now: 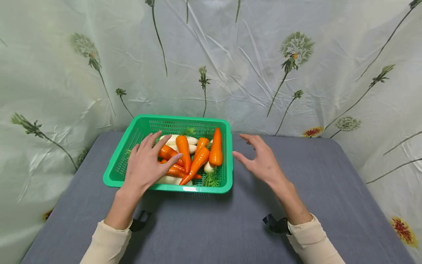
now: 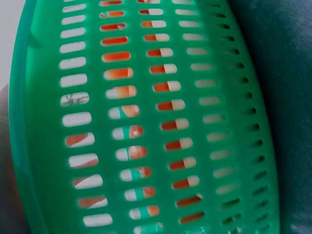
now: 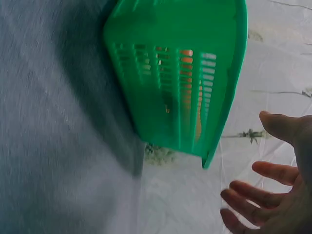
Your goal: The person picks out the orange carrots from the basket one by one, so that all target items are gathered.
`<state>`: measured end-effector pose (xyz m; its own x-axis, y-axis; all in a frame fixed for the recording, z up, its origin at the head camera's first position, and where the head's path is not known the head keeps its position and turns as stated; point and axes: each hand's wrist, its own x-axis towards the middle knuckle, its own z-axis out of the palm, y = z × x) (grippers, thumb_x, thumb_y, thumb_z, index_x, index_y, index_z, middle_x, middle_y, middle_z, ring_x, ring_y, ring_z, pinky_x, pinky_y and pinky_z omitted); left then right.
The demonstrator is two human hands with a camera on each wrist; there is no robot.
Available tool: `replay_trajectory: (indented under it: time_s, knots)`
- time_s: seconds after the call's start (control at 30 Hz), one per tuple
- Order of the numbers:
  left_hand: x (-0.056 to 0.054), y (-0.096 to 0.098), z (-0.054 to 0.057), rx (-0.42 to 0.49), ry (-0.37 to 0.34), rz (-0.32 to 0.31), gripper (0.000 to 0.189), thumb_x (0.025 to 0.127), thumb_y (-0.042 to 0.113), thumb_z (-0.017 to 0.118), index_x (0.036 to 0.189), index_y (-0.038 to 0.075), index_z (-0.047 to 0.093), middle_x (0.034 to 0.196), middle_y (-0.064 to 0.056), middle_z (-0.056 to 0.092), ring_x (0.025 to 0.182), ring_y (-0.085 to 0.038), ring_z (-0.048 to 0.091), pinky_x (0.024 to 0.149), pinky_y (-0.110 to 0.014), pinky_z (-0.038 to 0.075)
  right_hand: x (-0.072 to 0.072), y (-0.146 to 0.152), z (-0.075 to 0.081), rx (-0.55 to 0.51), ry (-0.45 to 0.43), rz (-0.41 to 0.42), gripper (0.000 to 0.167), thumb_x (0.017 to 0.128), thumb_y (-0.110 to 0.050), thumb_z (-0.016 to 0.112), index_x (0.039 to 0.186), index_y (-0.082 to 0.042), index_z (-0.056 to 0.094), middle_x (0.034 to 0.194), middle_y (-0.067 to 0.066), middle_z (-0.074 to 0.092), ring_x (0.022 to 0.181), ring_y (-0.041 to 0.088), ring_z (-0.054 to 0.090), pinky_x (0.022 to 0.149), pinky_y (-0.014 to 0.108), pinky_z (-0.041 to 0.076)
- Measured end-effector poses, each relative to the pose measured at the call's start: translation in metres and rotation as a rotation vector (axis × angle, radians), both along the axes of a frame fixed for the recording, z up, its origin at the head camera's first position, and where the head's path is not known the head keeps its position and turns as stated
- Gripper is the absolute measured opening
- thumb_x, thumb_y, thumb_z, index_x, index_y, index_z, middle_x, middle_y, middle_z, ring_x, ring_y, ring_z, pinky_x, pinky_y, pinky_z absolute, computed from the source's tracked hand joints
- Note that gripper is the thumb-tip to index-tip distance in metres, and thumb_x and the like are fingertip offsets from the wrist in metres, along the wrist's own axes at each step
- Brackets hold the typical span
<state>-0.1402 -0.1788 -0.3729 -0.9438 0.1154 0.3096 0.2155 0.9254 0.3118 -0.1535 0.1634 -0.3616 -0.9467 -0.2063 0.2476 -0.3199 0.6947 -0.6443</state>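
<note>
A green plastic basket (image 1: 138, 123) with slotted walls stands on the grey table, holding several orange carrots (image 1: 216, 150) and white radishes (image 1: 192, 140) with green tops. My left hand (image 1: 145, 163) hovers over the basket's left part, fingers spread, thumb overlapping a carrot in the head view. To the right of the basket, my right hand (image 1: 263, 161) is held with fingers parted, thumb tip close by the rim. In the right wrist view the right hand (image 3: 278, 190) shows nothing between its fingers. The basket's slotted wall (image 2: 161, 117) fills the left wrist view and hides the left fingers.
The grey cloth-covered table (image 1: 211, 227) runs out in front and to the right of the basket. Behind it hangs a pale curtain (image 1: 230, 73) printed with dandelions. Black straps (image 1: 277, 223) sit at both wrists below cream sleeves (image 1: 313, 238).
</note>
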Motion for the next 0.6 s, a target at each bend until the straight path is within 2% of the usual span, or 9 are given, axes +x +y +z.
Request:
replay_trajectory:
  time_s: [0.17,0.33,0.6]
  knots:
    - [0.003,-0.01,-0.001,0.042,0.007,-0.004,0.074,0.092,0.066,0.066,0.151,0.021,0.056,0.159,-0.016,0.047,0.146,-0.044,0.042,0.113,-0.07,0.033,0.004,-0.012,-0.001,-0.117,-0.018,0.072,0.057,0.094,-0.022,0.079,0.145,-0.008,0.059,0.137,0.013,0.063,0.123,0.033,0.063,0.104,0.051,0.052]
    - [0.005,-0.02,-0.002,0.073,0.031,-0.006,0.072,0.09,0.06,0.072,0.149,0.02,0.058,0.157,-0.017,0.049,0.143,-0.046,0.045,0.111,-0.07,0.035,0.007,-0.026,-0.002,-0.187,-0.035,0.132,0.054,0.094,-0.019,0.079,0.143,-0.006,0.06,0.132,0.015,0.066,0.12,0.032,0.065,0.1,0.049,0.055]
    - [0.009,-0.035,0.002,0.112,0.029,-0.011,0.073,0.09,0.062,0.071,0.149,0.019,0.058,0.158,-0.019,0.048,0.146,-0.044,0.041,0.116,-0.076,0.023,0.005,-0.046,0.0,-0.26,-0.049,0.205,0.052,0.094,-0.013,0.078,0.142,-0.004,0.06,0.133,0.017,0.066,0.117,0.032,0.067,0.094,0.044,0.059]
